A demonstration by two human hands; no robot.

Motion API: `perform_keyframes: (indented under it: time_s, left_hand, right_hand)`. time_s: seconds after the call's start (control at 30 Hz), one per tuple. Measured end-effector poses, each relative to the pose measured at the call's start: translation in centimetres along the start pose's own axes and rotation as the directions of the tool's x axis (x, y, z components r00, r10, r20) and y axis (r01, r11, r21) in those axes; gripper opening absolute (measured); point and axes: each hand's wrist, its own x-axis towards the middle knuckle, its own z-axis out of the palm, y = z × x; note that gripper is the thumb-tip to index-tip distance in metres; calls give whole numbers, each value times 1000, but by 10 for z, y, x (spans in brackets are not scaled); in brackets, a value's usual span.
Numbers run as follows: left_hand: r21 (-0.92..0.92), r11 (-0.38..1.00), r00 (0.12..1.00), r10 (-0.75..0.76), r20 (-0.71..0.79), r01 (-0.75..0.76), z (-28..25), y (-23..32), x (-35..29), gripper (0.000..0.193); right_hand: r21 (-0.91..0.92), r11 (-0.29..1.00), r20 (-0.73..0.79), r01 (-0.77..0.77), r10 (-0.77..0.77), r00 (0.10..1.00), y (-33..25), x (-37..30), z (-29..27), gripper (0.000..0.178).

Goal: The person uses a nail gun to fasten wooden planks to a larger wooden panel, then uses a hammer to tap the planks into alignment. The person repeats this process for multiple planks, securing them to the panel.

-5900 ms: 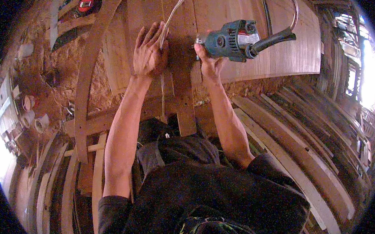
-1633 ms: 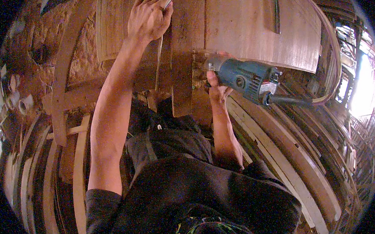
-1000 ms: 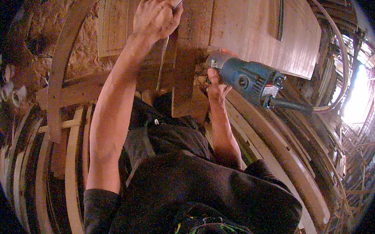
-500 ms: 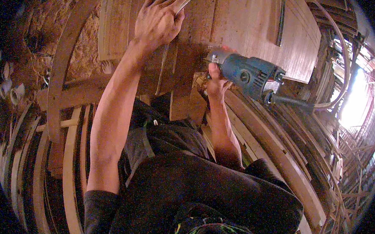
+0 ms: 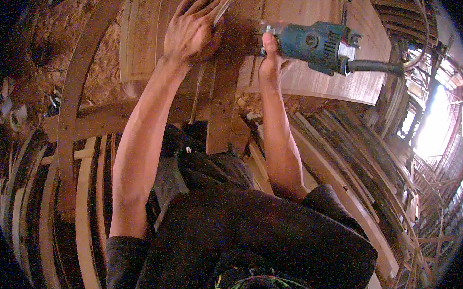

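Observation:
My right hand (image 5: 271, 58) is closed around the front end of a blue corded power tool (image 5: 310, 41), its thumb up along the near side. The tool's body points to the right over a wooden panel (image 5: 338, 81), and a dark cord sleeve (image 5: 376, 66) leaves its rear end. What its front end touches is lost in shadow and blur. My left hand (image 5: 191, 34) lies on the boards at the upper left of the tool, fingers stretched out. A thin pale strip or cord (image 5: 227, 7) curves past its fingertips; I cannot tell whether the hand touches it.
A curved wooden piece (image 5: 76, 74) stands at the left, over a wooden crossbar (image 5: 96, 117). Long planks (image 5: 85, 204) lie at my left side, and more timber (image 5: 343, 180) is stacked at my right. Bright light enters through an opening (image 5: 437, 123) at the far right.
The power tool and my right hand have moved up the view, away from me, and the tool has turned closer to level. My left hand has shifted only slightly.

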Motion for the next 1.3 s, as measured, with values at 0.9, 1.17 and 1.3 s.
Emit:
perform_keyframes:
  time_s: [0.9,1.17,1.3]
  left_hand:
    - [-144,987,994,-64,92,76,1,33,-45,56]
    - [-125,990,994,-58,96,70,-3,31,-50,61]
    - [-140,987,992,-69,102,83,-5,31,-48,62]
  right_hand:
    - [83,989,48,121,-125,991,42,151,45,50]
    - [160,973,39,165,-173,984,31,171,69,55]
    - [160,969,20,190,-196,980,20,180,81,58]
